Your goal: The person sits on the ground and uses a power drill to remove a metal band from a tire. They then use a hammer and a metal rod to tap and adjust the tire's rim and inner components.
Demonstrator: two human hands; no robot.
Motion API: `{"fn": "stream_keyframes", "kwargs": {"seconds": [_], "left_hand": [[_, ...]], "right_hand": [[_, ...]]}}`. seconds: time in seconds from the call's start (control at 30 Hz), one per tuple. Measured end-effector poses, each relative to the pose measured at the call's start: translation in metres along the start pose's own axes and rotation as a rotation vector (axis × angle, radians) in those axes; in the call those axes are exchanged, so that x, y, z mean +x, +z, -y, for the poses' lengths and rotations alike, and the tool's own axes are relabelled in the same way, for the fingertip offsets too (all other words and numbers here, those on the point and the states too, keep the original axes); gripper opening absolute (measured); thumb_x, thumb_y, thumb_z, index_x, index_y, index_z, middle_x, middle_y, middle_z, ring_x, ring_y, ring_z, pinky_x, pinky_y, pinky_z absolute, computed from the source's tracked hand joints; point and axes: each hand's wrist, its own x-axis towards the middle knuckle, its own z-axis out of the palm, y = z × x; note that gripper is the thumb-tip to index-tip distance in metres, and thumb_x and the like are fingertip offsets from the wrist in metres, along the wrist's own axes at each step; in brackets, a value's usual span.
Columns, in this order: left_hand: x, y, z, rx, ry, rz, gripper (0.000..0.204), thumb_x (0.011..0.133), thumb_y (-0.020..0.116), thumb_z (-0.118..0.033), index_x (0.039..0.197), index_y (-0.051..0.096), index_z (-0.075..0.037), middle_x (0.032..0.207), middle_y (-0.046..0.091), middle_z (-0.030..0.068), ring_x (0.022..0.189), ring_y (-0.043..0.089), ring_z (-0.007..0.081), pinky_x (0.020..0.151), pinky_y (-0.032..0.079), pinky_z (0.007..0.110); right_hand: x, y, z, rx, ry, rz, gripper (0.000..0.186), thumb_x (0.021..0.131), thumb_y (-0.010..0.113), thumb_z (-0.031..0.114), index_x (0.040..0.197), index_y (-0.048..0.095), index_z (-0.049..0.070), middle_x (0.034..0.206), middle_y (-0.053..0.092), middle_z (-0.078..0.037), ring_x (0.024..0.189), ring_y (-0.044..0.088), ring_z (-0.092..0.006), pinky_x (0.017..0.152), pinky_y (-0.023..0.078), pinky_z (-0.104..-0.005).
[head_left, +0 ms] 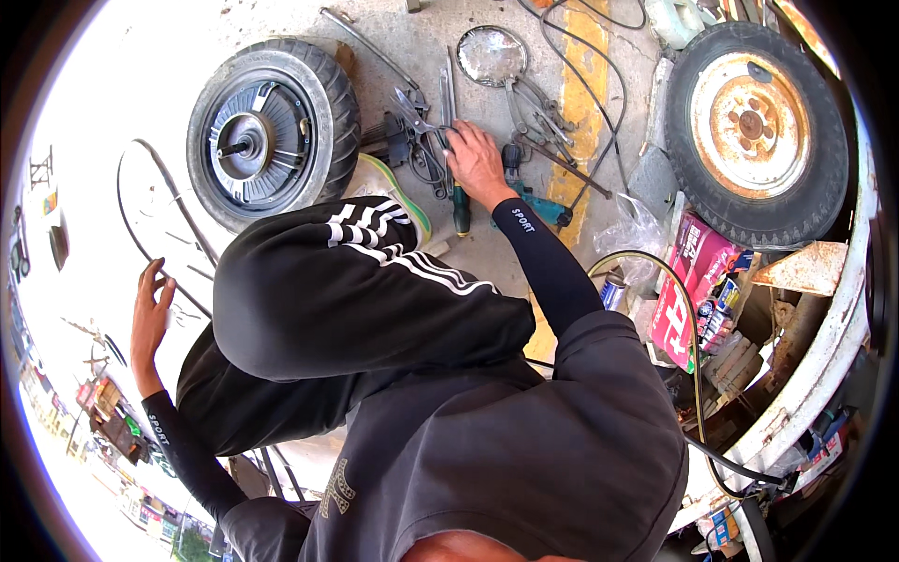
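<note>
My right hand (476,167) is down among the tools on the ground, its fingers curled and close together. What they grip, if anything, is hidden. Scissors (412,114) lie just left of the fingertips, and a green-handled screwdriver (461,212) lies below the palm. Several pliers (538,110) rest to the right, near a teal power tool (543,208). Away to the left, my left hand (152,314) is raised with its fingers apart. A thin black cable (131,229) passes by its fingertips; I cannot tell whether they touch. A hub-motor wheel (251,140) with a black tyre stands left of my shoe.
A rusty-rimmed wheel (749,126) is at the far right, above a pink package (688,281) and assorted boxes. A round mirror (492,54) and a long metal bar (370,45) lie at the back. Black cord (599,70) crosses a yellow ground stripe. My bent knee (272,300) sits between my hands.
</note>
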Motion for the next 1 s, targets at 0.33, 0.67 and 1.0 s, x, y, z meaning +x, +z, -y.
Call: {"fn": "stream_keyframes", "kwargs": {"seconds": [0.33,0.67,1.0], "left_hand": [[-0.006,0.016,0.036,-0.007,-0.076,0.063,0.049,0.101,0.054,-0.029,0.145,0.044,-0.009,0.145,0.049,0.0132,0.121,0.059,0.0293,0.098,0.049,0.043],[0.003,0.014,0.03,-0.065,-0.102,0.078,0.049,0.102,0.054,-0.03,0.145,0.045,-0.009,0.143,0.052,0.012,0.121,0.058,0.0284,0.099,0.048,0.041],[0.008,-0.003,-0.006,-0.246,0.041,-0.102,0.042,0.101,0.055,-0.024,0.139,0.052,-0.005,0.139,0.056,0.0127,0.121,0.059,0.027,0.101,0.047,0.041]], "right_hand": [[0.064,-0.056,-0.098,-0.452,0.454,0.21,0.052,0.081,0.075,0.028,0.127,0.053,0.014,0.124,0.058,-0.017,0.116,0.059,-0.0374,0.095,0.047,-0.0518],[0.041,-0.075,-0.157,-0.694,0.689,0.009,0.048,0.093,0.057,0.028,0.138,0.05,0.014,0.147,0.034,-0.039,0.136,0.037,-0.0509,0.107,0.034,-0.0536],[0.097,-0.027,-0.098,-0.073,0.61,-0.245,0.056,0.087,0.065,0.022,0.135,0.046,0.0,0.139,0.048,-0.025,0.127,0.049,-0.0385,0.103,0.044,-0.0456]]}}
